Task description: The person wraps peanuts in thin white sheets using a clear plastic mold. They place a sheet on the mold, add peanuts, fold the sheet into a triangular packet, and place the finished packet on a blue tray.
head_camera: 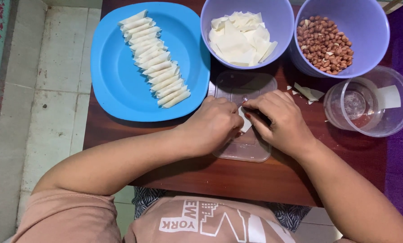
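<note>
Now, wrapper: small pale pastry wrapper (245,120) lies between both hands on clear lid (246,150), mid bench (255,175).
Left hand (215,123): curled, fingertips pinching wrapper's left edge.
Right hand (280,118): curled, pinching its far edge; equally near.

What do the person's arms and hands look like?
Both arms are bare from the short, dusty-pink sleeves down. The left hand and right hand wear no gloves, rings or watch. One right fingernail looks painted red.
</note>
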